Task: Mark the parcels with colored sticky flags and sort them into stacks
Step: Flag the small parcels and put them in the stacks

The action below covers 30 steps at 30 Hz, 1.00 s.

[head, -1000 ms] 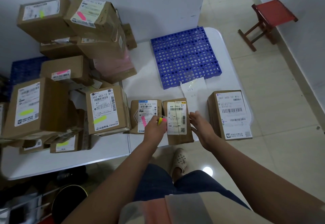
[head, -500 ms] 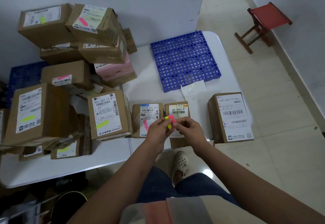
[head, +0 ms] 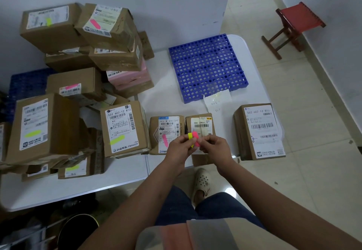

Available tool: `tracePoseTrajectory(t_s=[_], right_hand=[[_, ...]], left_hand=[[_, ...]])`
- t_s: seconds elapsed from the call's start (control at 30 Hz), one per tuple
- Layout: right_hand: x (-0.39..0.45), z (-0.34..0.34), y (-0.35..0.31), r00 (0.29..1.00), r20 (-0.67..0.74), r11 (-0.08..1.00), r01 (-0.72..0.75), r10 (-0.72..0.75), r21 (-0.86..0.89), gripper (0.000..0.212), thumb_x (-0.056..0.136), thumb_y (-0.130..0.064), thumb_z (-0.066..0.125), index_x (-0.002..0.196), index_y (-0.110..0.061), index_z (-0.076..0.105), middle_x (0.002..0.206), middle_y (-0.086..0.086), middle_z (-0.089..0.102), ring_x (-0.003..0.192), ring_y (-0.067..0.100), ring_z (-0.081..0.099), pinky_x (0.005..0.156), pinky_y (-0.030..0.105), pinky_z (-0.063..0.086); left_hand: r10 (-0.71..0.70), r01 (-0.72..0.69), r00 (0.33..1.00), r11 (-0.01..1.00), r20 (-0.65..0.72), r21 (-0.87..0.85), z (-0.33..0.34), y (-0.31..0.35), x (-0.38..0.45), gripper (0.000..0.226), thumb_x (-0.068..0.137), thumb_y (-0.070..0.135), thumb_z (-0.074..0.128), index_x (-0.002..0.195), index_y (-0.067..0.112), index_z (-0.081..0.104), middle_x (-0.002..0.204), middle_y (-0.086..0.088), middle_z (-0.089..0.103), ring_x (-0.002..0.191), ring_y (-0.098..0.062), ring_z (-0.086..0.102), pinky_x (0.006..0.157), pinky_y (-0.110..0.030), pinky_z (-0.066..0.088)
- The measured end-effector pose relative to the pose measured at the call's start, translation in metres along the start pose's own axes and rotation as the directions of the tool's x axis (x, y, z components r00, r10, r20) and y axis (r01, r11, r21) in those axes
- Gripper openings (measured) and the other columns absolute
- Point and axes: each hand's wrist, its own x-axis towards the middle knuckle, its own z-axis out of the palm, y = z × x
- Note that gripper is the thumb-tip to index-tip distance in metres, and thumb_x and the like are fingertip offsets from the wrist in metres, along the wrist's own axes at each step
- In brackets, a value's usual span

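A white table point(head: 121, 173) carried nearly everything in the scene. Its left half held a tall, untidy heap of cardboard parcels point(head: 82, 69), several labels already bearing yellow or pink flags. A blue perforated plastic tray point(head: 205, 65) lay at the far right part of the table, with a white slip of paper point(head: 217, 100) against its near edge. Off the table, on the tiled floor by the wall, stood a red stool point(head: 295, 26).

Along the near edge sat four separate parcels. A large one with a yellow flag on its label point(head: 122, 130) stood leftmost. At the right end was a large unflagged parcel point(head: 258, 132), its label facing up. Between them, side by side and touching, were a small parcel with a pink flag point(head: 166, 134) and a small unflagged parcel point(head: 199, 126), partly hidden by the hands.

The left hand point(head: 179, 147) had its fingers curled around a pad of sticky flags point(head: 194, 139), yellow strip to the left and pink to the right, held just above the small unflagged parcel. The right hand point(head: 214, 145) met it from the right, fingertips pinching at the edge of the pink flags; whether one had come loose could not be told.
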Motion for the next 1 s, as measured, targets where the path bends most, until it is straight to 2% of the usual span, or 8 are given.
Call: tracePoseTrajectory(t_s=[0.1,0.2,0.43,0.57,0.7,0.83,0.93,1.0], right_hand=[[0.000,-0.001,-0.001,1.000,0.003,1.000,0.001,-0.001,0.007,0.014,0.092,-0.020,0.066,0.090,-0.008,0.071,0.080,0.002,0.069,0.071,0.010,0.063,0.064,0.016,0.051],[0.000,-0.003,-0.003,1.000,0.002,0.999,-0.001,0.001,0.043,0.011,0.091,-0.019,0.066,0.087,-0.010,0.071,0.075,0.001,0.068,0.067,0.008,0.063,0.061,0.014,0.051],[0.000,-0.005,-0.006,1.000,-0.008,0.998,0.010,-0.009,0.059,0.008,0.092,-0.018,0.065,0.090,-0.013,0.071,0.078,0.003,0.068,0.070,0.011,0.062,0.066,0.017,0.053],[0.002,-0.006,-0.006,1.000,-0.008,0.997,0.007,-0.007,0.075,0.011,0.092,-0.020,0.065,0.087,-0.012,0.071,0.075,0.004,0.067,0.069,0.013,0.060,0.068,0.022,0.052],[0.005,-0.011,-0.005,0.999,0.011,0.977,-0.051,0.050,0.207,0.017,0.092,-0.017,0.065,0.094,-0.002,0.072,0.080,0.012,0.067,0.073,0.019,0.060,0.072,0.028,0.056],[0.005,-0.013,-0.005,0.996,0.031,0.953,-0.087,0.082,0.290,0.021,0.093,-0.016,0.063,0.101,0.002,0.071,0.078,0.010,0.065,0.068,0.014,0.058,0.065,0.022,0.052],[0.004,-0.013,-0.007,0.995,0.044,0.942,-0.097,0.087,0.322,0.021,0.094,-0.016,0.061,0.102,0.002,0.070,0.075,0.008,0.063,0.066,0.012,0.059,0.065,0.022,0.052],[0.003,-0.014,-0.008,0.995,0.059,0.938,-0.098,0.083,0.334,0.021,0.094,-0.014,0.061,0.102,0.004,0.069,0.074,0.007,0.062,0.066,0.013,0.058,0.064,0.023,0.052]], left_hand=[[0.003,-0.003,1.000,1.000,0.003,0.019,-0.001,0.001,0.001,0.014,0.093,0.005,0.063,0.103,0.011,0.071,0.117,-0.010,0.069,0.106,-0.020,0.067,0.077,-0.022,0.056],[0.006,-0.006,1.000,0.999,-0.004,0.041,-0.001,0.000,0.003,0.015,0.093,0.004,0.063,0.105,0.009,0.071,0.116,-0.010,0.070,0.104,-0.019,0.067,0.077,-0.021,0.056],[0.012,-0.009,0.999,0.997,-0.033,0.082,0.003,0.003,0.006,0.016,0.092,0.006,0.064,0.107,0.009,0.070,0.118,-0.010,0.069,0.105,-0.020,0.066,0.074,-0.020,0.055],[0.030,-0.026,0.999,0.995,-0.036,0.101,0.005,0.006,0.004,0.016,0.093,0.006,0.064,0.108,0.008,0.069,0.117,-0.013,0.068,0.093,-0.015,0.066,0.064,-0.015,0.052],[0.078,-0.064,0.994,0.983,-0.077,0.175,0.008,0.008,0.003,0.020,0.094,0.010,0.063,0.114,0.009,0.067,0.116,-0.014,0.068,0.090,-0.015,0.063,0.056,-0.012,0.051],[0.115,-0.102,0.991,0.981,-0.069,0.167,0.010,0.011,0.000,0.028,0.094,0.007,0.063,0.120,0.015,0.061,0.113,-0.014,0.067,0.083,-0.014,0.062,0.053,-0.013,0.050],[0.156,-0.135,0.982,0.975,-0.109,0.178,0.011,0.011,-0.002,0.029,0.093,0.002,0.062,0.110,0.025,0.056,0.099,-0.008,0.067,0.073,-0.010,0.061,0.051,-0.014,0.048],[0.156,-0.130,0.979,0.973,-0.130,0.192,0.011,0.011,-0.003,0.020,0.094,0.002,0.059,0.102,0.021,0.062,0.100,-0.006,0.069,0.076,-0.013,0.066,0.053,-0.018,0.050]])
